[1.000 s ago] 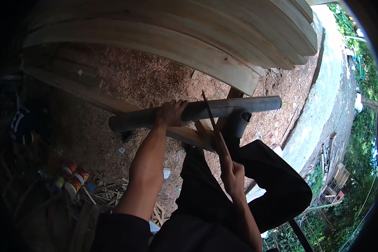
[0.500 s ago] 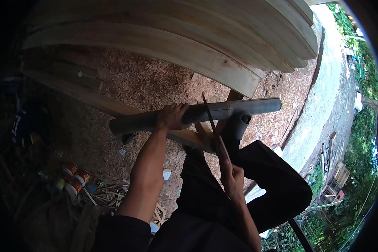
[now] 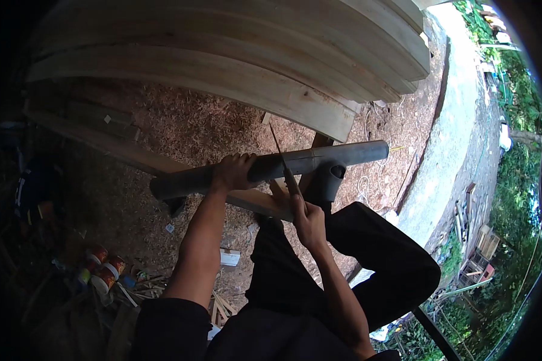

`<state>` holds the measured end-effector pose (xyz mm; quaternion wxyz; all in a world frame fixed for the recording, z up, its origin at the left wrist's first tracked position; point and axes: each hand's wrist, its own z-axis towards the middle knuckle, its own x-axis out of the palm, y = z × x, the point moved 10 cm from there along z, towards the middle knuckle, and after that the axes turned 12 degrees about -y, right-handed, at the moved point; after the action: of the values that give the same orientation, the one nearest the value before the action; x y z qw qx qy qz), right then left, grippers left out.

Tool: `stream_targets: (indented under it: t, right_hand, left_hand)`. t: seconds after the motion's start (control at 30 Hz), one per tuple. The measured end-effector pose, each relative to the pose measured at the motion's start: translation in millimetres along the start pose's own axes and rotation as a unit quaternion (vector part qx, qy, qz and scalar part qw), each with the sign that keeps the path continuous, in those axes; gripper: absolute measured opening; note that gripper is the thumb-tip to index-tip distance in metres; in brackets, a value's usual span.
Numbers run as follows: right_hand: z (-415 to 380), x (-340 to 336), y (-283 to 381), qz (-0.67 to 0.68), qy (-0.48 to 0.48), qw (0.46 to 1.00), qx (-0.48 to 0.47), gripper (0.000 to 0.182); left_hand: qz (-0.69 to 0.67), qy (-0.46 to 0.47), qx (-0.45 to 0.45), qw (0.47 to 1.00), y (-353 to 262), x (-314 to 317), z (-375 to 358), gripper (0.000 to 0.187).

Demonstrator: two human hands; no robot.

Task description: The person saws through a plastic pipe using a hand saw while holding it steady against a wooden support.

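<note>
Dark pole (image 3: 349, 155) is lying slantwise in front of the person, its right end sitting slightly higher in view than its left; a ring is showing around it right of the middle. Left hand (image 3: 233, 171) is wrapping over the pole left of its middle, palm down, fingers bending around the far side, so the hand is holding the pole. Right hand (image 3: 310, 222) is closing in a fist around the handle end of a saw (image 3: 289, 178), on the near side of the pole. Saw blade is lying across the pole, just right of the left hand, its tip pointing past the far side; cut depth: cannot tell. Wooden beam (image 3: 262, 203) is passing beneath the pole and is showing on its near side. Bent leg in black trousers (image 3: 391, 253) is standing out to the near right of the pole. Stacked boards (image 3: 223, 72) are filling the space beyond the pole; wood shavings (image 3: 205, 123) are covering the ground between. White card (image 3: 229, 257) is lying on the near side of the pole. Red cans (image 3: 105, 275) are sitting well apart from the pole's left end, toward the person.
</note>
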<state>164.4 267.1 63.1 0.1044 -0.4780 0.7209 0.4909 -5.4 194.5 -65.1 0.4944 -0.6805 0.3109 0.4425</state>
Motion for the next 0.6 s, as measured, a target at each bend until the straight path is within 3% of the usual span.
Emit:
stream_targets:
  t: [0.07,0.13,0.27,0.4,0.53,0.6]
  right_hand:
    - [0.6,3.9,3.6,0.01,-0.009,1.0,-0.006,0.06]
    - [-10.1,3.7,6.0,0.019,0.007,0.998,0.054,0.06]
    - [-17.5,9.7,-25.2,0.004,-0.005,1.0,-0.003,0.06]
    - [-19.0,17.9,-39.8,0.082,0.001,0.995,0.06,0.059]
    - [-6.2,14.0,-54.6,0.153,-0.009,0.987,0.048,0.059]
    - [0.4,13.3,-53.9,0.185,-0.005,0.982,0.025,0.06]
  left_hand:
    - [-0.001,0.015,-0.008,1.0,-1.5,0.1,-1.9,0.09]
    - [0.001,0.035,-0.019,0.999,3.5,2.8,-6.2,0.091]
    - [0.019,0.068,-0.012,0.997,3.2,9.7,-1.2,0.089]
    - [0.024,0.059,-0.011,0.998,1.8,8.3,-1.7,0.089]
    - [-0.024,0.061,-0.047,0.997,8.3,-4.8,10.3,0.087]
    - [-0.096,0.184,-0.098,0.973,15.0,16.0,8.8,0.086]
